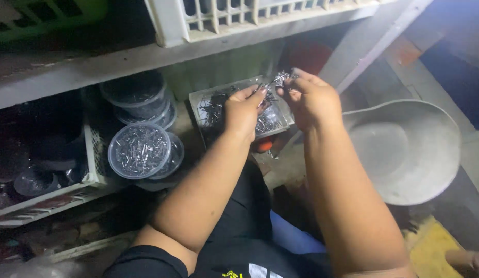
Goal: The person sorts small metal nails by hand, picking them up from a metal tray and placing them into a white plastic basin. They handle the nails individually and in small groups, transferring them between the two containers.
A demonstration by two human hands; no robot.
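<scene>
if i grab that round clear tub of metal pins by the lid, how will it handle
The round tub looks packed with small metal pins, so probably heavy for its size. Its thin clear plastic may flex, and the lid could pop. It sits atop another tub, so a push might slide it off.

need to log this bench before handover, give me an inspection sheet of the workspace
surface: dim floor under a grey shelf
job's things: clear tray of small metal pins
clutter: stacked round tubs of pins, white crate, grey basin
hands: left hand and right hand pinch pins over the tray
cables: nothing seen
surroundings: yellow mat, white basket
</scene>
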